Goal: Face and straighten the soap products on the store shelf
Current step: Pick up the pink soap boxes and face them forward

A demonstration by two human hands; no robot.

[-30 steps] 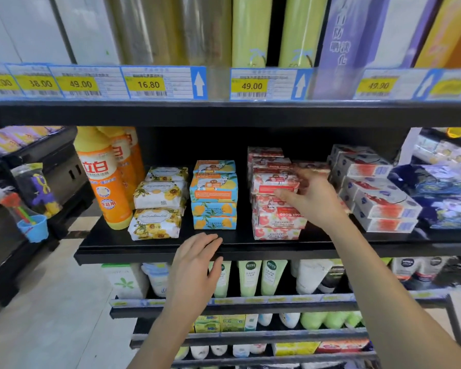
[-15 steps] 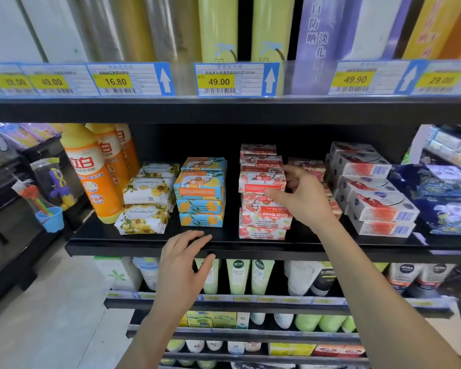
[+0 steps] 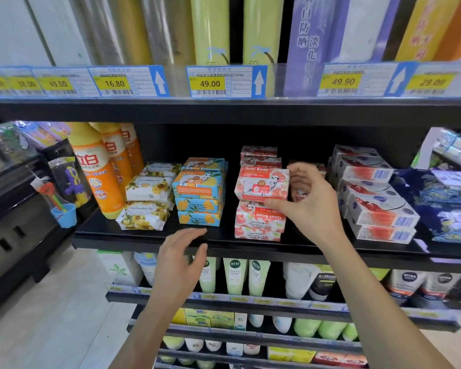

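Observation:
On the black shelf [image 3: 144,237] stand stacks of soap boxes. My right hand [image 3: 310,202] grips a pink Goat Soap box [image 3: 260,183] by its right end, tilted on top of the pink stack [image 3: 258,221], whose lower boxes read upside down. To the left are a blue-and-orange soap stack [image 3: 198,191] and yellow floral soap packs [image 3: 144,199]. My left hand [image 3: 183,258] hovers with relaxed fingers at the shelf's front edge, holding nothing.
Orange detergent bottles [image 3: 99,170] stand at the shelf's left. White and red soap boxes [image 3: 375,198] and dark blue packs [image 3: 442,206] fill the right. Price tags [image 3: 218,81] line the shelf above. Green tubes [image 3: 233,275] sit on the shelf below.
My right hand has taken hold of the top pink Goat Soap box and pulled it forward, tilting it. My left hand stays near the shelf edge.

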